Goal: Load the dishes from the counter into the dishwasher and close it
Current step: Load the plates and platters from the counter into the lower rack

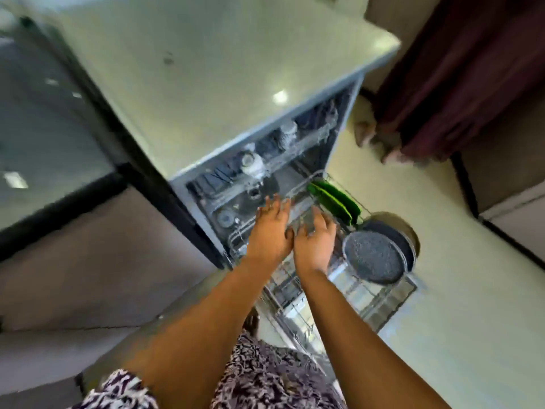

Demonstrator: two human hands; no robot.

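Floor: we see a pale cream floor [442, 305] down the right side of the frame.
Curtain: a dark maroon curtain [477, 72] hangs at upper right, reaching the floor.
Panel: at upper left, a glossy grey panel [44, 128] edged by a black strip [67, 211].
Light: bright patches reflect on that panel.

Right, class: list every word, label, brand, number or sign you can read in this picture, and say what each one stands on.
None: no text can be read anywhere in this view.
dishwasher: any marks on its inner parts are too blurred to read.
green plates: no print shows.
grey pan: speckles only, no label shows.
patterned clothing: a pattern, not letters.
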